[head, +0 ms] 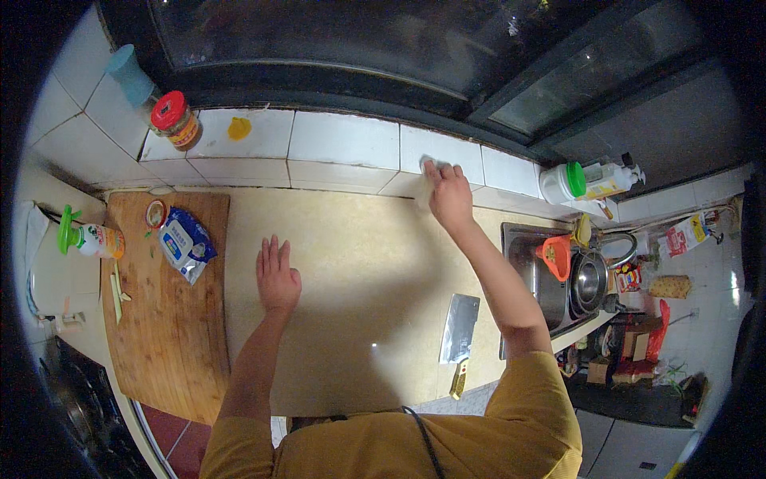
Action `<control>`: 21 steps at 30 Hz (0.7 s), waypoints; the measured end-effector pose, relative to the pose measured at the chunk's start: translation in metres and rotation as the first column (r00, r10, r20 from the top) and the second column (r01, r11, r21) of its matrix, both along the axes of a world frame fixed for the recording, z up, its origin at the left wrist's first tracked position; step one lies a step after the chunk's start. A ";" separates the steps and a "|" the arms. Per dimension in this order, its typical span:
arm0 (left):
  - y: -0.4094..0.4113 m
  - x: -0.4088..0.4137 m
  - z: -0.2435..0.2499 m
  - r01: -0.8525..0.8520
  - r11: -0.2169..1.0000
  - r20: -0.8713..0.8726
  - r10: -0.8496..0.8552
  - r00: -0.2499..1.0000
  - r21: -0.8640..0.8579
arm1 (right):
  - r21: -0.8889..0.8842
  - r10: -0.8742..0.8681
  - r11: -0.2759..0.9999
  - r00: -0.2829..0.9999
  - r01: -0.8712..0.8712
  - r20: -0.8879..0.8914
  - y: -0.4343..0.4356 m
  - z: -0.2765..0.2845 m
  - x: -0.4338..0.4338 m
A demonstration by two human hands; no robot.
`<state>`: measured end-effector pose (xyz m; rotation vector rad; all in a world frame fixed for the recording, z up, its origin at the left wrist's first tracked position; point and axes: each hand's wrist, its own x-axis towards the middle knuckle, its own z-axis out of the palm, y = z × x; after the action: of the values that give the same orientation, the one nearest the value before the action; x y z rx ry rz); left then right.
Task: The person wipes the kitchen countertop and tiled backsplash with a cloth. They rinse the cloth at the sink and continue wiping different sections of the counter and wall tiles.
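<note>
My left hand (279, 275) rests palm down on the beige countertop (347, 239), fingers extended and holding nothing, just right of a wooden cutting board (173, 335). Reaching farther forward, my right hand (450, 188) has its fingertips down on the white tiled ledge (341, 141) below the window. Something pale may be under those fingers, but the hand hides it. A cleaver (461, 329) with a gold-coloured handle lies on the countertop near my right forearm. On the board are a blue and white pack of wipes (182, 242) and a small red-rimmed jar or lid (155, 214).
A pump bottle (99, 239) and pale green stalks (116, 293) are at left. The ledge holds a red-lidded jar (175, 123), a yellow blob (239, 127) and a green-lidded tub (562, 182). At right, the sink (526, 239) has an orange strainer basket (556, 257) and metal bowl (587, 282).
</note>
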<state>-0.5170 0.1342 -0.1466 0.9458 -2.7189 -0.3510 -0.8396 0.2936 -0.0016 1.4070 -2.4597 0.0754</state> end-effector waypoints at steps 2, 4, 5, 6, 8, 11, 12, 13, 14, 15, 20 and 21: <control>0.004 -0.001 0.000 0.012 1.000 -0.028 -0.012 1.000 -0.011 | -0.037 -0.010 0.999 1.000 0.009 -0.019 -0.008 -0.006 -0.019; 0.002 -0.001 -0.001 0.001 1.000 -0.035 -0.002 0.999 -0.029 | 0.010 -0.049 0.999 0.999 0.049 -0.012 -0.013 -0.006 -0.011; 0.002 -0.001 -0.002 -0.003 0.999 -0.029 0.002 1.000 -0.038 | 0.034 -0.070 0.997 0.997 0.070 -0.010 -0.013 -0.005 -0.009; 0.001 -0.002 -0.002 -0.017 0.999 -0.028 0.016 0.999 -0.047 | -0.017 -0.021 1.000 1.000 0.021 0.007 -0.007 -0.006 -0.001; 0.001 0.000 -0.004 -0.027 0.999 -0.042 0.026 0.999 -0.034 | -0.019 -0.032 0.999 0.997 0.033 0.067 0.008 -0.008 0.014; 0.000 0.001 -0.003 -0.017 1.000 -0.045 0.016 0.999 -0.020 | -0.038 -0.038 0.998 0.996 0.041 0.076 0.013 -0.007 0.018; 0.001 0.000 -0.002 -0.012 1.000 -0.042 0.011 0.999 -0.017 | -0.065 -0.028 0.997 0.997 0.033 0.076 0.011 -0.009 0.016; 0.001 -0.001 -0.001 -0.013 1.000 -0.042 0.012 0.999 -0.021 | -0.093 -0.019 0.995 0.997 0.026 0.075 0.008 -0.011 0.015; 0.001 -0.002 -0.001 -0.013 1.000 -0.041 0.012 0.999 -0.025 | -0.108 -0.001 0.994 0.998 0.008 0.070 -0.001 -0.014 0.014; 0.002 -0.003 -0.001 -0.009 1.000 -0.040 0.008 0.999 -0.029 | -0.124 0.012 0.992 0.998 -0.004 0.065 -0.016 -0.019 0.016; -0.004 0.002 -0.008 -0.009 0.999 -0.036 0.007 0.999 -0.050 | -0.079 -0.042 0.996 0.998 0.045 0.036 -0.045 -0.021 0.041; -0.001 0.002 -0.012 -0.013 0.999 -0.046 0.011 0.999 -0.043 | -0.077 -0.070 0.995 0.997 0.071 0.013 -0.030 -0.021 0.035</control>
<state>-0.5147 0.1332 -0.1586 0.9303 -2.6675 -0.3061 -0.8047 0.2637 -0.0227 1.2903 -2.4844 0.1606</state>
